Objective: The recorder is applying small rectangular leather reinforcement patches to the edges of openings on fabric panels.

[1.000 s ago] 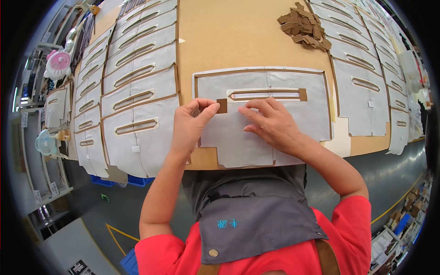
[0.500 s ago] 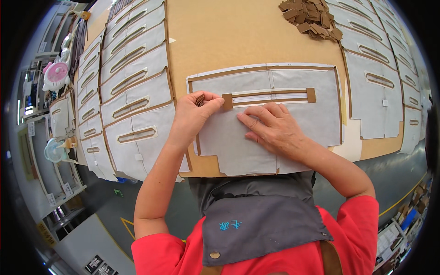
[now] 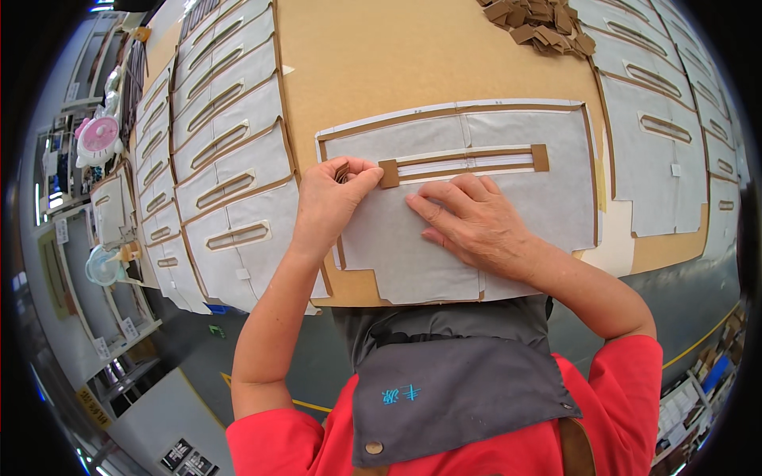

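Observation:
My left hand (image 3: 333,202) is closed around a small stack of brown card squares (image 3: 342,171), its thumb tip beside a brown square (image 3: 389,174) at the left end of a long slot (image 3: 464,159). Another brown square (image 3: 540,158) covers the slot's right end. The slot has white and brown strips and sits on a grey-white fabric panel (image 3: 413,238) edged in brown. My right hand (image 3: 468,222) rests on the panel below the slot, fingers apart and slightly bent, with nothing visible in them.
A heap of brown squares (image 3: 536,28) lies on the tan board (image 3: 357,55) at upper right. Overlapping rows of slotted panels lie left (image 3: 206,139) and right (image 3: 651,166). A pink-white fan (image 3: 98,136) and pale blue fan (image 3: 103,266) stand at the far left.
The brown square by my left thumb has moved from just left of the slot onto its left end. My left hand moved slightly up. The view has shifted, with the panel appearing higher.

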A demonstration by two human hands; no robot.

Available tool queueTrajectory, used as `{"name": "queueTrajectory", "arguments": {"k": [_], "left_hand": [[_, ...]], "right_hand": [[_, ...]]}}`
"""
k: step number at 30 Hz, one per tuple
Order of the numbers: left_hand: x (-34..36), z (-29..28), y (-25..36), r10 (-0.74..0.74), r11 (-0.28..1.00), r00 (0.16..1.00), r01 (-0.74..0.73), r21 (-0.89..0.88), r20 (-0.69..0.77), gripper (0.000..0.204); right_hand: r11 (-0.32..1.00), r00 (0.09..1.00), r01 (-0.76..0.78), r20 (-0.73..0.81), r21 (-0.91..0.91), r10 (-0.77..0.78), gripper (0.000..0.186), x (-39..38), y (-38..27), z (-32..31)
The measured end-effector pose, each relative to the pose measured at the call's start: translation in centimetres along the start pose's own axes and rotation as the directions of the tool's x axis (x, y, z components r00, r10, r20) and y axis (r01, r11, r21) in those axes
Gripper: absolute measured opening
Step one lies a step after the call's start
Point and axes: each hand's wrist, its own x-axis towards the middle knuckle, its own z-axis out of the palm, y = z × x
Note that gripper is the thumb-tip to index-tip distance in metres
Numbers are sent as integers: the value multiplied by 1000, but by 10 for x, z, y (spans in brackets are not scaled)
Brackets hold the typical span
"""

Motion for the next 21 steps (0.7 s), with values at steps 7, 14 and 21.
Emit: {"name": "queueTrajectory", "arguments": {"k": [7, 14, 21], "left_hand": [[-1, 4, -2, 22, 1000, 999, -21, 17, -46, 15], [-4, 8, -3, 52, 998, 995, -49, 35, -86, 15], [-5, 10, -3, 76, 995, 990, -68, 72, -120, 16]], "right_hand": [[1000, 1000, 9, -12, -1, -9, 48, 0, 1, 1], [1000, 1000, -10, 7, -6, 10, 52, -2, 0, 3], [1000, 1000, 4, -9, -24, -4, 50, -1, 0, 2]]}}
